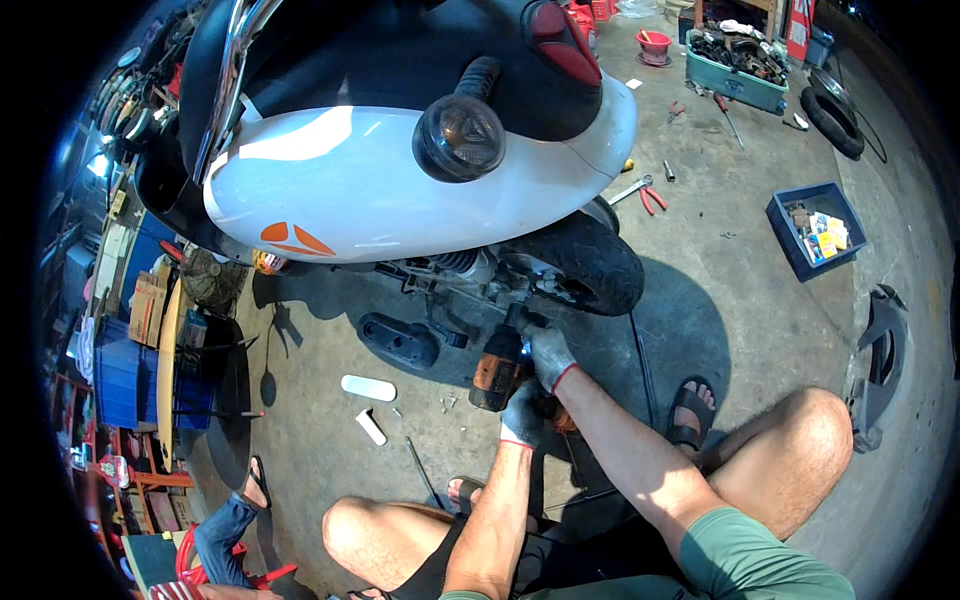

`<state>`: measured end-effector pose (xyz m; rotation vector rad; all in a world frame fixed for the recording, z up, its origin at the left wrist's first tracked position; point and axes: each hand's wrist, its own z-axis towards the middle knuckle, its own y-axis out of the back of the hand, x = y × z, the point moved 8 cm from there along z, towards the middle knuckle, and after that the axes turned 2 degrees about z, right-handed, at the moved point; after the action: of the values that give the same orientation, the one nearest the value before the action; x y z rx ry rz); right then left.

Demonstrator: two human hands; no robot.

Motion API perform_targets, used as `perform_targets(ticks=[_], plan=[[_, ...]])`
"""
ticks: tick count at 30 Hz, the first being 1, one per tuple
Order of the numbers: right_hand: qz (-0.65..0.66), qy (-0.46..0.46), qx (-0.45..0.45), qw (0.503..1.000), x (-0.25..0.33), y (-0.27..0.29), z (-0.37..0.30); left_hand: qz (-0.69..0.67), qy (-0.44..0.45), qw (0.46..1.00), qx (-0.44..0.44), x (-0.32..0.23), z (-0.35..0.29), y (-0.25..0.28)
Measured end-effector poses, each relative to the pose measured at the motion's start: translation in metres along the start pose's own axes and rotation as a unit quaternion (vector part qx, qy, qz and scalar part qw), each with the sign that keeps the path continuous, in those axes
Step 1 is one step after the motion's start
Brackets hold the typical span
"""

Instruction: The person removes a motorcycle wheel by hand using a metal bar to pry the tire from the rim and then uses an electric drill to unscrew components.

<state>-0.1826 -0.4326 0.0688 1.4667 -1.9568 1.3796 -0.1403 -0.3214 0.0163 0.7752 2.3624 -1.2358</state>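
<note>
An orange and black cordless impact wrench (495, 368) points at the hub area beside the scooter's rear wheel (600, 262). My left hand (521, 416), in a grey glove with a red cuff, is closed around its handle. Next to the tool's nose, my gloved right hand (549, 356) is curled against it; its fingertips are partly hidden. A small light glows between tool and right hand. The white scooter (380, 190) stands over the work spot, with a round signal lamp (459, 138) on its side. Where the tool's tip meets the hub is too shadowed to make out.
Left of the wrench lie a black cover (398, 341), white parts (368, 388), small bolts (447, 402) and a thin rod (423, 472). Red-handled pliers (652, 196), a blue bin (818, 232) and a tyre (831, 122) are on the right. Someone's jeans-clad leg (220, 540) shows lower left.
</note>
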Motion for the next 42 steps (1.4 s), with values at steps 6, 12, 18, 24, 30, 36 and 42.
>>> perform_targets(ticks=[6, 12, 18, 24, 30, 36, 42], plan=[[0.213, -0.094, 0.019, 0.972, -0.019, 0.004, 0.017, 0.006, -0.018, 1.0, -0.007, -0.008, -0.005, -0.005], [0.275, -0.197, 0.091, 0.937, -0.018, -0.012, 0.008, 0.037, -0.08, 0.996, -0.009, -0.02, -0.009, 0.007], [0.339, -0.12, 0.093, 0.928, -0.009, -0.026, 0.011, 0.062, -0.101, 0.991, -0.055, -0.022, -0.029, 0.034], [0.282, -0.083, 0.142, 0.945, -0.013, -0.007, 0.038, 0.093, -0.152, 0.969, -0.173, -0.049, -0.069, 0.075], [0.136, -0.083, 0.12, 0.98, -0.003, -0.026, -0.006, 0.125, -0.291, 0.906, -0.28, -0.139, -0.116, 0.127], [-0.352, 0.053, 0.125, 0.926, -0.071, -0.007, 0.013, 0.2, -0.381, 0.819, -0.38, -0.211, -0.113, 0.164], [-0.743, 0.08, 0.146, 0.649, -0.161, -0.01, -0.056, 0.357, -0.437, 0.676, -0.474, -0.245, -0.113, 0.243]])
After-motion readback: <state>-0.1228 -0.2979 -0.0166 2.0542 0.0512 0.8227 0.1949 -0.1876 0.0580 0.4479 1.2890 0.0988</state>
